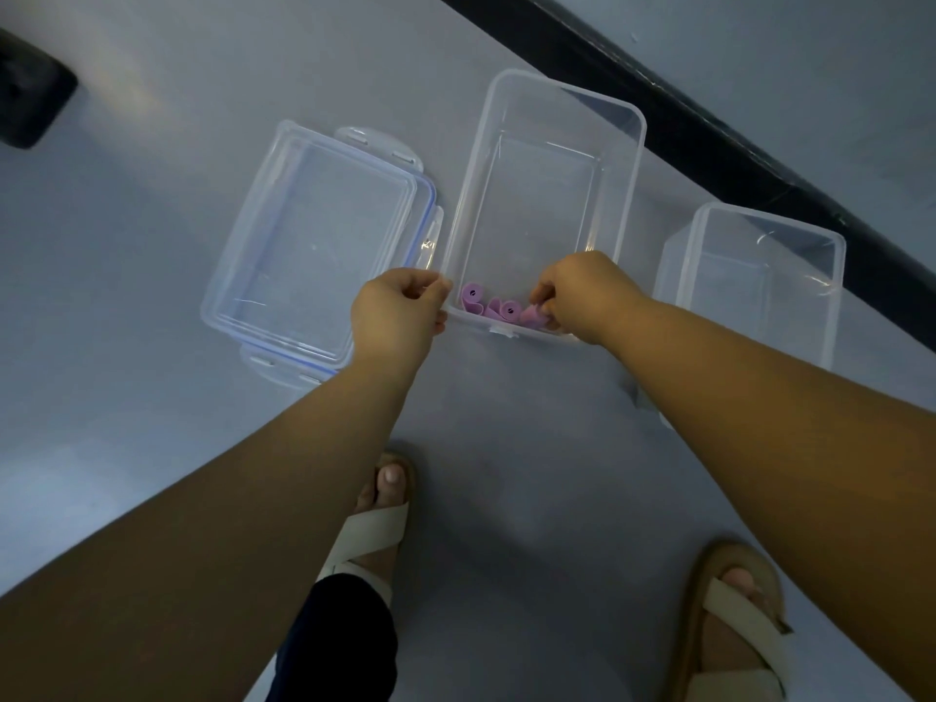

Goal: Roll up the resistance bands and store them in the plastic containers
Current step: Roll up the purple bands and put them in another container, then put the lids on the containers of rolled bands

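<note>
A clip-lock lid [314,245] lies leftmost. The left hand [400,311] pinches the near-left rim corner of the middle clear container [633,144]. Two rolled pink bands [473,296] sit against its near wall, spiral ends up. Just right of them, the right hand [582,296] grips a third roll [534,314] inside.

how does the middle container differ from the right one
The middle container holds pink rolled bands at its near end; the right container looks empty. The left hand holds the middle container's near corner and the right hand pinches a band inside it; no hand holds the right container. Both are clear and lidless.
</note>
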Action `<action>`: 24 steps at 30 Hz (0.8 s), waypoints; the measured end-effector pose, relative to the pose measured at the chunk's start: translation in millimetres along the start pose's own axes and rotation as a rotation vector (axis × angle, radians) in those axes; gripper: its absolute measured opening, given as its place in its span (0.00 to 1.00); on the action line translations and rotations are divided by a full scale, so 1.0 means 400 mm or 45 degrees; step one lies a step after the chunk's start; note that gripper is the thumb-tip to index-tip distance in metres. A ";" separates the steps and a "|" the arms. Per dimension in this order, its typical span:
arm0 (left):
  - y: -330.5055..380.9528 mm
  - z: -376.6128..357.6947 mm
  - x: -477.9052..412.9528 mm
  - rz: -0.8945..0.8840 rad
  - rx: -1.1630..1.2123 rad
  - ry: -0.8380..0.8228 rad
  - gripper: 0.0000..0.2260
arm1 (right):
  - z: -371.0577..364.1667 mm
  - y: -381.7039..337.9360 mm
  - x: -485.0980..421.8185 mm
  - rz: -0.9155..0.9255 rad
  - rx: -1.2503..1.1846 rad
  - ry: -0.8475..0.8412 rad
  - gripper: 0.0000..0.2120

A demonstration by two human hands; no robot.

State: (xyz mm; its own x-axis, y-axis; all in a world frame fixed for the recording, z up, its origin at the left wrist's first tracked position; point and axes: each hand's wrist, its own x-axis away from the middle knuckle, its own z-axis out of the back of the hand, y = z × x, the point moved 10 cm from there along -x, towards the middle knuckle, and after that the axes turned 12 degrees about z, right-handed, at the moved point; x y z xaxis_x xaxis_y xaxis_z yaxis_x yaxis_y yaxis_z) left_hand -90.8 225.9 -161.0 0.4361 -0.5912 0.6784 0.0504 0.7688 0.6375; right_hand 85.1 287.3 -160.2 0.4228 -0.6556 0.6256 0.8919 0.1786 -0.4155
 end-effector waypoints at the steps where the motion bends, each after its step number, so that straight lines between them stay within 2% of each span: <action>1: -0.001 0.000 0.000 0.003 0.003 -0.002 0.09 | 0.002 0.009 -0.002 -0.042 -0.080 0.019 0.14; 4: -0.002 -0.001 0.001 0.009 0.010 -0.005 0.09 | -0.003 0.023 -0.004 -0.123 -0.197 0.005 0.13; 8: -0.003 -0.001 -0.001 0.017 0.026 -0.009 0.07 | 0.017 0.018 -0.004 -0.066 -0.078 0.065 0.09; 12: -0.007 0.001 -0.004 0.024 0.035 -0.004 0.04 | 0.018 0.005 -0.004 -0.029 -0.001 0.031 0.05; 24: -0.009 -0.002 -0.003 0.033 0.035 -0.008 0.06 | 0.014 0.008 0.002 -0.022 0.029 0.013 0.06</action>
State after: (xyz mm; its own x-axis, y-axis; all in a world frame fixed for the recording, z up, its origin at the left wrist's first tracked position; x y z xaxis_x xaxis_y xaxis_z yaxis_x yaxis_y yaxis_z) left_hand -90.7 223.9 -164.3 0.4314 -0.5727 0.6971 0.0142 0.7769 0.6295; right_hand 89.4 291.6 -157.3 0.4054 -0.6664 0.6257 0.9026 0.1837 -0.3893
